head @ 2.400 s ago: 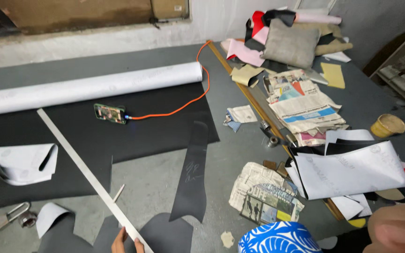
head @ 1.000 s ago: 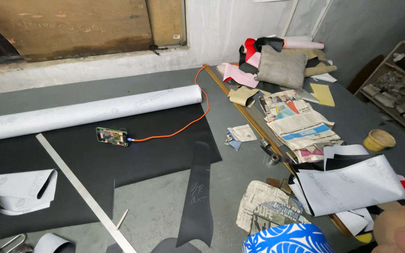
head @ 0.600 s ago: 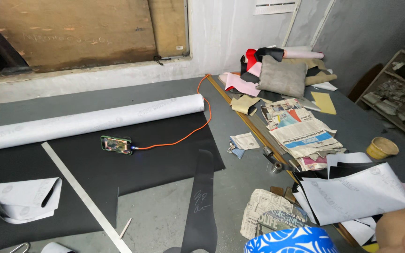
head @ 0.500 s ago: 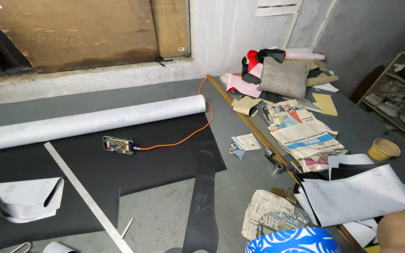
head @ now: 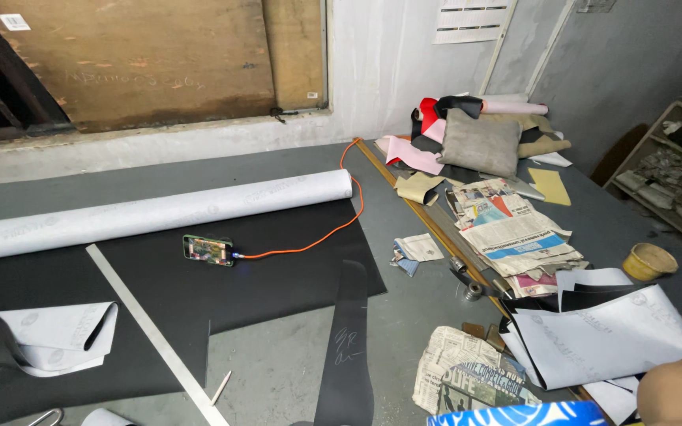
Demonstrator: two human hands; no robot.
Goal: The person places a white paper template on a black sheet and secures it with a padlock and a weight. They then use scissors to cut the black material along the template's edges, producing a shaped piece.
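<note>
— Starting left of the phone [head: 207, 250], what lies there?
— A curled white sheet [head: 57, 339] on the black material [head: 278, 276], and a long metal ruler [head: 148, 331] slanting past, just left of the phone. Behind the phone runs a white paper roll [head: 151, 214].
— And right of the phone?
— An orange cable [head: 317, 241] leads from it, then a dark strip [head: 346, 347], newspapers [head: 515, 237] and a tape roll [head: 650, 260].
— The hands?
— Far right of the phone, at the table's [head: 404, 315] near edge, only part of the right hand [head: 680, 390] shows; I cannot tell its grip. A blue-and-white patterned thing [head: 515, 414] sits just beside it. The left hand is out of view
</note>
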